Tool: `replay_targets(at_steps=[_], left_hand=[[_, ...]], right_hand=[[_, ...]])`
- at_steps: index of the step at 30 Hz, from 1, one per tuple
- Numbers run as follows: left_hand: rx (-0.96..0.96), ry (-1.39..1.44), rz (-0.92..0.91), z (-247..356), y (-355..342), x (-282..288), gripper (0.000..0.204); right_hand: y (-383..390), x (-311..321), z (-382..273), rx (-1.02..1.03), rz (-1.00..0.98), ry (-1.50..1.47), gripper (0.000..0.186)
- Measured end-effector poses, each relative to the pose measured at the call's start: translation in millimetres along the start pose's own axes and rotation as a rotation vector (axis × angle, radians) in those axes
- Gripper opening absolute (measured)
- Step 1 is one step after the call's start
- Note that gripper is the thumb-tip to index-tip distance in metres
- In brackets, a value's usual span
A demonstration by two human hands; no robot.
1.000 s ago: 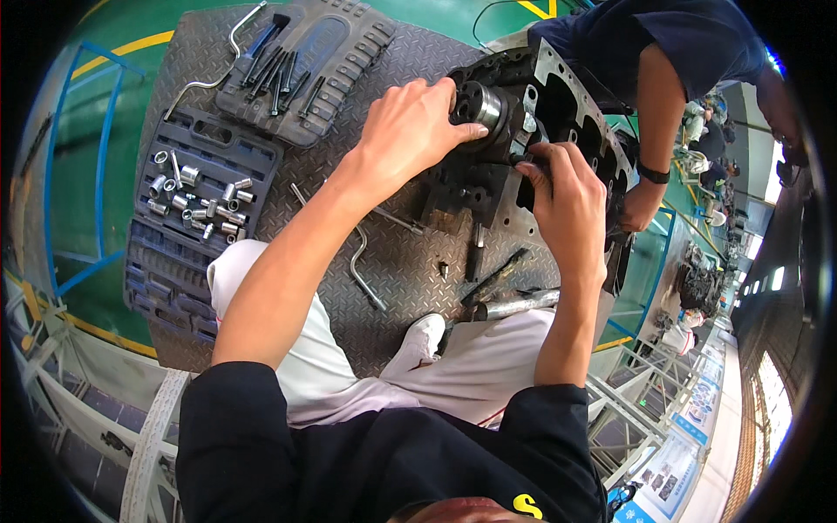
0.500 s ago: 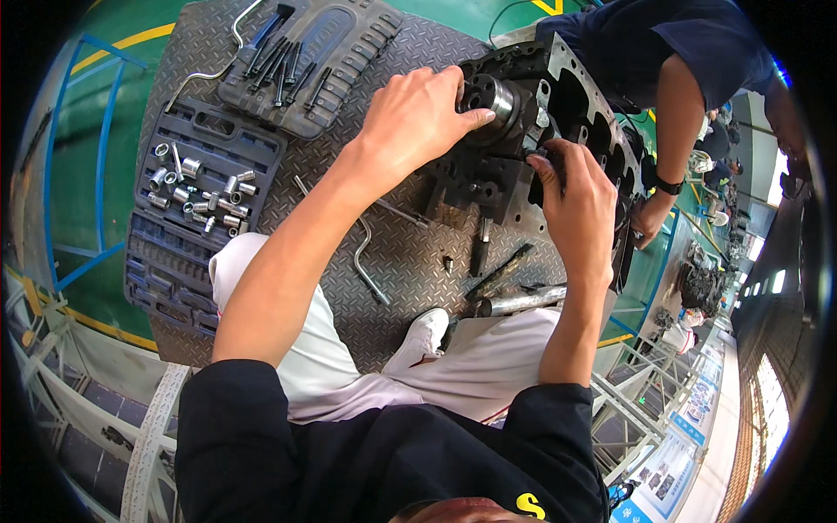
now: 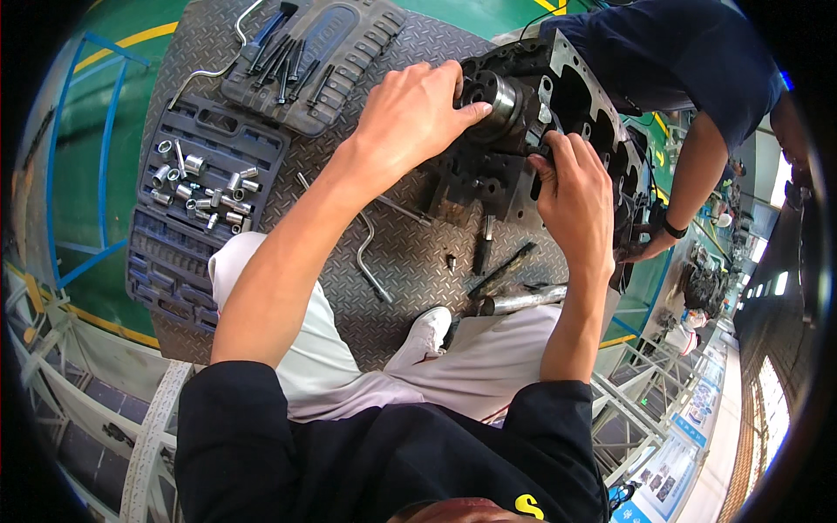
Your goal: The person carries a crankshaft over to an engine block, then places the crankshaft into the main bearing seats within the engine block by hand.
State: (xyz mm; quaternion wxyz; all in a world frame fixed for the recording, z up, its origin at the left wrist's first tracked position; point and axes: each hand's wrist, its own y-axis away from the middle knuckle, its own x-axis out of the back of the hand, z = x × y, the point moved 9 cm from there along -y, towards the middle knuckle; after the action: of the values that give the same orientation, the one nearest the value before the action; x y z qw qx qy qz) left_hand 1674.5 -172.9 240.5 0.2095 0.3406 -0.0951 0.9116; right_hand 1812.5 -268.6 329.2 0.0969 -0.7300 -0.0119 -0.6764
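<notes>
On the far left of the table (image 3: 410, 261) we see an open socket case (image 3: 205, 209) in two halves: the nearer tray holds a loose scatter of bright sockets (image 3: 202, 187) at its far end, with rows of dark slots nearer us, and the farther half holds a bundle of dark bars (image 3: 283, 65). The engine block (image 3: 567, 113) stands at the far right of the table, black and greasy, with open bays along its right side. Its long axis runs from the near left to the far right, and the end with the round flange (image 3: 493, 94) faces left, toward us. Our left hand (image 3: 410, 118) is curled around that shiny-rimmed flange, thumb on its near side. Our right hand (image 3: 575, 196) is closed on the block's near edge, fingers tucked in; what they pinch we cannot tell. A bent crank (image 3: 370, 257), a steel tube (image 3: 523, 299) and small bolts lie on the table just near of the block. Another person's hand (image 3: 641, 244) rests at the block's right side.
</notes>
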Motion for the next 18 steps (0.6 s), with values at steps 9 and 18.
replay_targets(at_steps=[9, 18], left_hand=[[0.022, 0.003, 0.0, -1, 0, 5, 0.051], [0.004, -0.008, 0.027, 4, 1, 6, 0.048]], right_hand=[[5, 4, 1, 0.032, 0.035, -0.056, 0.029], [6, 9, -2, 0.119, 0.054, -0.19, 0.033]])
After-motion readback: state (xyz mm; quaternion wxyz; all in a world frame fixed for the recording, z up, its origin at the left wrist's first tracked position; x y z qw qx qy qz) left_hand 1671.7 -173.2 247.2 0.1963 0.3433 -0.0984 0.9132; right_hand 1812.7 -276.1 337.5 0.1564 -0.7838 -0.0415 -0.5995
